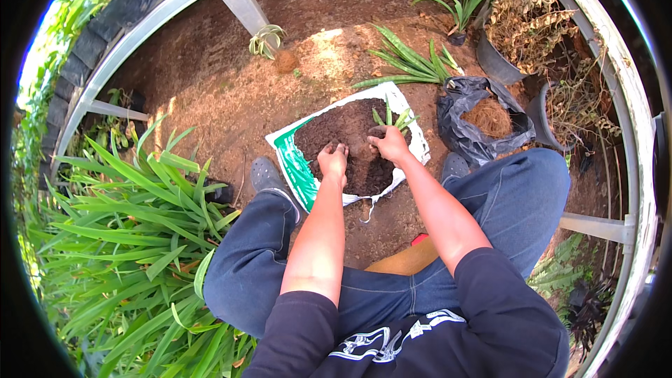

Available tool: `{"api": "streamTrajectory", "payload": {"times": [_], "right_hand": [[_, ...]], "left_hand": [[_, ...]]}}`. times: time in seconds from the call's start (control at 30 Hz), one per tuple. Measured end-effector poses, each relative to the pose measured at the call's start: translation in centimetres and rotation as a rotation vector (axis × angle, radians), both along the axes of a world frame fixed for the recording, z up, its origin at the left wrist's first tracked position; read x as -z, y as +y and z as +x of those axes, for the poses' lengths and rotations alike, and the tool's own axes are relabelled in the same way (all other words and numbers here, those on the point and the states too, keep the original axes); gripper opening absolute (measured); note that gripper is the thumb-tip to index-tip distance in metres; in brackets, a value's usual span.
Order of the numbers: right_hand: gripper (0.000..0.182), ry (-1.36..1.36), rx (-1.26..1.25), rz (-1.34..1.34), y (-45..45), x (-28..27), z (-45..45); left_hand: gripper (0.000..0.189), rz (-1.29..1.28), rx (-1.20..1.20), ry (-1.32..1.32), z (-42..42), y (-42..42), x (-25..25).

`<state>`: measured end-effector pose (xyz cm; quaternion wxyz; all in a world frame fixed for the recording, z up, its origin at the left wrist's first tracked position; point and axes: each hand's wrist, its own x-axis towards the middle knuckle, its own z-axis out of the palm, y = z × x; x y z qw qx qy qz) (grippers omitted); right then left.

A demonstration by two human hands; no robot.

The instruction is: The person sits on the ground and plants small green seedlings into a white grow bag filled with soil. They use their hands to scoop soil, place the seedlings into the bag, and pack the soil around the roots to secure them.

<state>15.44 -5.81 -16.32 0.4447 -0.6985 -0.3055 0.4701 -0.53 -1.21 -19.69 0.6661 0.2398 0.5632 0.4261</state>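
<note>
Between my feet lies a white and green plastic sack (295,168), cut open and filled with dark soil (328,128). My left hand (334,159) is over the middle of the soil, its fingertips curled together and dirty. Whether soil is pinched in them is not clear. At the sack's right side my right hand (389,143) has thumb and fingers bent toward each other, with soil on the tips. A small green leafy plant (401,118) rises just beyond that hand, whose knuckles hide its base. I cannot tell if the fingers touch it.
To the right, a black plastic bag (454,118) holds brown coconut fibre (488,119). Long cut-looking green leaves (407,60) lie beyond the sack. Pots of dried plants (504,58) stand at far right. Dense strap-leaved plants (142,226) crowd the left. A fibre ball with a plant (286,61) sits ahead.
</note>
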Motion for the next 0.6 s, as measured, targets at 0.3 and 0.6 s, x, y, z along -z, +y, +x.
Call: {"api": "streamTrajectory", "payload": {"times": [0.3, 0.6], "right_hand": [[0.011, -0.132, -0.043, 0.02, -0.1, -1.6, -0.7], [0.013, 0.028, 0.03, 0.06, 0.2, -1.7, -0.3]], "left_hand": [[0.028, 0.035, -0.024, 0.036, -0.5, 0.0, -0.6], [0.023, 0.067, -0.067, 0.064, -0.3, 0.6, 1.0]]}}
